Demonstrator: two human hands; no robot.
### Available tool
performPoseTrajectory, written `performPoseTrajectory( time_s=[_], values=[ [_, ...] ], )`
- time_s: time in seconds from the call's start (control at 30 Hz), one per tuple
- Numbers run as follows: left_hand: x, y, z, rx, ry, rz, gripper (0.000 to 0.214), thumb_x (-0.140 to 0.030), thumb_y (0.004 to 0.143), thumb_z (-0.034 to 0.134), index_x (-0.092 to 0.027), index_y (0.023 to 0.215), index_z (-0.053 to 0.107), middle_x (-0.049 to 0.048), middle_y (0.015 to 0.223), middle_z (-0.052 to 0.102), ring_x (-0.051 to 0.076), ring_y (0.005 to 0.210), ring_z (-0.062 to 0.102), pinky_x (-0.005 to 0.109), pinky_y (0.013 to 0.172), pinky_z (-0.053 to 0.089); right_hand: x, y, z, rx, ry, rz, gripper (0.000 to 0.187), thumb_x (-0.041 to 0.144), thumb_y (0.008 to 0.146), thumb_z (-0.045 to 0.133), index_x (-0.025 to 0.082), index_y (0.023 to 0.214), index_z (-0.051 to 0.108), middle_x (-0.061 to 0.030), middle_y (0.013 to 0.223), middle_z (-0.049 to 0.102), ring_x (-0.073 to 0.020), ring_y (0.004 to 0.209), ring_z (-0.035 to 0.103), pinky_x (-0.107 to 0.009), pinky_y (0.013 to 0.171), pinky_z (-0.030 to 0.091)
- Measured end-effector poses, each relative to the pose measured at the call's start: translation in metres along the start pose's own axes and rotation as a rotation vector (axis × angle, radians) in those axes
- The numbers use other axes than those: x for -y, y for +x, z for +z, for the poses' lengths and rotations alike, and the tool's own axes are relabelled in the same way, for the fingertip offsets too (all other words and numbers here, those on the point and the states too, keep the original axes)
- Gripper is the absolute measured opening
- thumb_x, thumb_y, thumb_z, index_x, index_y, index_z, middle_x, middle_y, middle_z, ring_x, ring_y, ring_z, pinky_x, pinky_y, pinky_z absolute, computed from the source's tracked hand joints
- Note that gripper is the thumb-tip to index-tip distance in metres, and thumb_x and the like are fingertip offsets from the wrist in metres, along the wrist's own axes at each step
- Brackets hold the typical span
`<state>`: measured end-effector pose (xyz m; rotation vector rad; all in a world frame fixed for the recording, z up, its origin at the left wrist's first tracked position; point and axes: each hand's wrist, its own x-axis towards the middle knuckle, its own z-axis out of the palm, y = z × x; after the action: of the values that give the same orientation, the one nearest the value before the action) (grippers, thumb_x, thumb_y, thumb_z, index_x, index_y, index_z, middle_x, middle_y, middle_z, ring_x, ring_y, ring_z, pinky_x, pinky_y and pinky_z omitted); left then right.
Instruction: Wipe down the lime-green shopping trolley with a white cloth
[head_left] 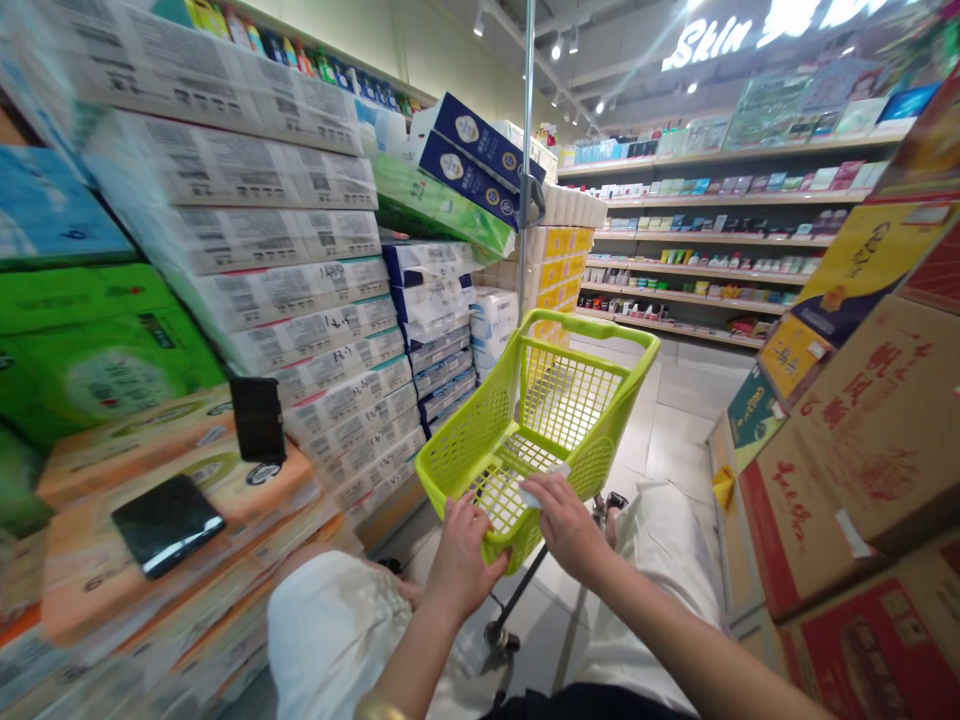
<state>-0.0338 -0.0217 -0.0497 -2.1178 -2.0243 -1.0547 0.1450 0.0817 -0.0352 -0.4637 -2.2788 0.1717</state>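
SHOPPING CART: BOTH HANDS AT THE NEAR RIM

The lime-green perforated plastic shopping cart [463, 450] is standing on the pale tiled floor [671, 405], in front of the person. The left hand [474, 553] is closing its grip over the near left rim. The right hand [564, 520] is holding a thin white paper-like sheet [530, 496] against the near right rim. Surface work is apparently proceeding; no boundary is showing between treated and untreated plastic, so completed and remaining portions are defying determination
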Motion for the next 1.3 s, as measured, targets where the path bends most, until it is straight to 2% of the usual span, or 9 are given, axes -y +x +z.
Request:
performPoseTrajectory(
  time_s=[0.13,0.23,0.37,0.6,0.8,0.9,1.07,1.23,1.3],
  values=[
    [0.002,0.000,0.000,0.008,0.003,0.008,0.025,-0.025,0.068,0.072,-0.021,0.089,0.059,0.0073,0.093,0.064,0.036,0.120,0.053,0.068,0.106,0.035,0.025,-0.002,0.007,0.152,0.068,-0.119,0.063,-0.002,0.077,0.041,0.022,0.135,0.050,-0.0085,0.117,0.064,-0.0213,0.110,0.056,-0.046,0.106,0.044],
    [0.003,0.000,-0.001,0.014,-0.005,0.002,0.021,-0.023,0.067,0.072,-0.022,0.083,0.058,0.0063,0.093,0.064,0.035,0.121,0.053,0.066,0.108,0.034,0.003,0.004,-0.004,0.150,0.040,-0.115,0.059,-0.002,0.077,0.041,0.020,0.130,0.054,-0.0098,0.117,0.064,-0.0214,0.111,0.057,-0.043,0.102,0.047],
    [0.003,0.000,-0.002,-0.001,-0.017,-0.016,0.022,-0.022,0.067,0.073,-0.021,0.081,0.057,0.0057,0.093,0.064,0.035,0.121,0.052,0.067,0.109,0.032,-0.029,0.007,-0.015,0.013,-0.026,0.063,0.055,0.000,0.080,0.040,0.020,0.129,0.056,-0.0117,0.119,0.062,-0.0238,0.114,0.056,-0.048,0.101,0.048],
    [0.005,0.001,-0.003,-0.019,0.000,0.002,0.021,-0.026,0.068,0.074,-0.022,0.080,0.057,0.0062,0.092,0.065,0.035,0.120,0.053,0.067,0.107,0.034,0.016,0.000,0.005,0.128,0.067,-0.110,0.063,-0.002,0.077,0.040,0.021,0.135,0.050,-0.0098,0.121,0.062,-0.0211,0.116,0.055,-0.045,0.107,0.044],
    [0.006,0.000,-0.005,-0.026,-0.006,-0.003,0.023,-0.019,0.065,0.073,-0.022,0.079,0.055,0.0046,0.090,0.064,0.034,0.120,0.053,0.065,0.109,0.034,-0.012,0.009,-0.005,0.028,-0.012,-0.016,0.057,-0.002,0.078,0.039,0.020,0.129,0.054,-0.0112,0.117,0.063,-0.0226,0.112,0.056,-0.046,0.100,0.049],
    [0.005,0.000,-0.004,-0.036,-0.003,-0.012,0.023,-0.020,0.066,0.073,-0.022,0.079,0.055,0.0049,0.089,0.063,0.034,0.120,0.052,0.066,0.108,0.033,-0.002,0.005,0.002,-0.012,-0.001,-0.007,0.057,-0.002,0.078,0.040,0.019,0.129,0.053,-0.0113,0.116,0.063,-0.0233,0.112,0.055,-0.049,0.103,0.046],
    [0.007,0.000,-0.004,-0.019,0.006,0.010,0.021,-0.023,0.068,0.072,-0.022,0.079,0.054,0.0056,0.089,0.062,0.035,0.120,0.052,0.067,0.107,0.034,0.018,0.000,0.012,0.106,0.040,-0.136,0.061,-0.003,0.076,0.040,0.020,0.131,0.053,-0.0093,0.118,0.063,-0.0209,0.112,0.056,-0.045,0.106,0.044],
    [0.007,-0.001,-0.005,-0.020,-0.010,0.013,0.021,-0.019,0.067,0.071,-0.022,0.081,0.055,0.0044,0.089,0.062,0.033,0.121,0.052,0.066,0.109,0.033,-0.018,0.010,-0.004,0.032,-0.017,0.019,0.057,-0.001,0.077,0.041,0.019,0.128,0.056,-0.0117,0.118,0.063,-0.0234,0.113,0.055,-0.047,0.101,0.048],
    [0.007,-0.001,-0.005,-0.026,-0.015,0.003,0.021,-0.020,0.067,0.071,-0.022,0.080,0.055,0.0044,0.089,0.063,0.033,0.121,0.052,0.067,0.109,0.032,-0.017,0.010,-0.004,-0.017,-0.020,0.085,0.056,-0.001,0.077,0.041,0.019,0.127,0.057,-0.0123,0.117,0.063,-0.0247,0.113,0.055,-0.049,0.103,0.046]
  ],
)
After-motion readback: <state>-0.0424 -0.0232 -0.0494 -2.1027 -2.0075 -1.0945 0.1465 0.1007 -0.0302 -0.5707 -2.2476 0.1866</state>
